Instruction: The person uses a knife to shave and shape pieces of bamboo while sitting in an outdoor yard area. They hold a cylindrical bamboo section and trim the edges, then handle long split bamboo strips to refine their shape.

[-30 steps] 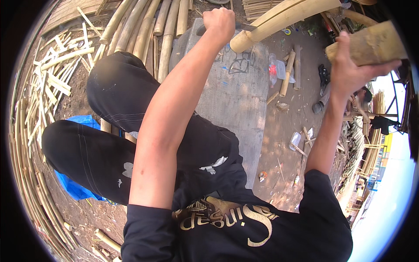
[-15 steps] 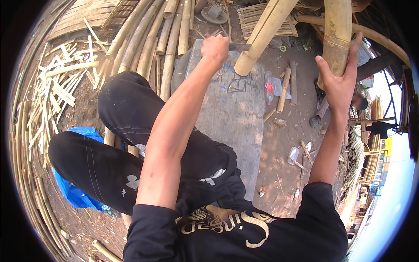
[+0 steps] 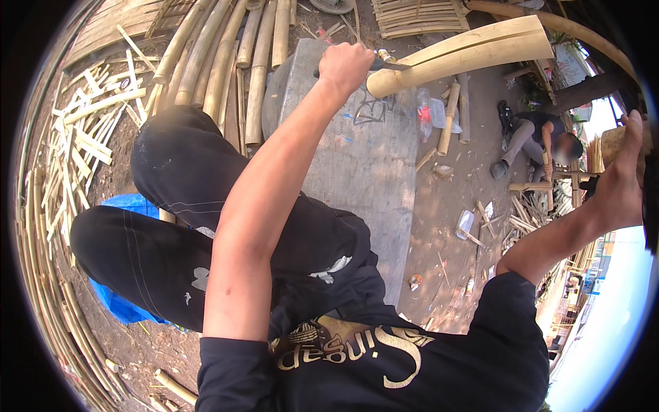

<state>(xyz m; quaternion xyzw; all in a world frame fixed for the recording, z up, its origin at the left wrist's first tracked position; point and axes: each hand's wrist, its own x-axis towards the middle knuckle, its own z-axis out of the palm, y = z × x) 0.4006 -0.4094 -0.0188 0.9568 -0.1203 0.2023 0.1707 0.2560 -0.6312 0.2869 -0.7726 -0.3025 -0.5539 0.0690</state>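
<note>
Bamboo (image 3: 467, 58) separates clenched left hand (image 3: 346, 67) from outstretched right hand (image 3: 620, 175)

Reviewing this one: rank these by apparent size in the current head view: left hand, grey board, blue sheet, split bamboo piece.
1. Grey board
2. Split bamboo piece
Unranked, smallest: left hand and blue sheet; their visible areas look alike, the sheet partly covered.

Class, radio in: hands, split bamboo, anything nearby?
Left hand gripping blade, at end of split bamboo. Right hand holding block, out right. Person crouching beyond.
</note>
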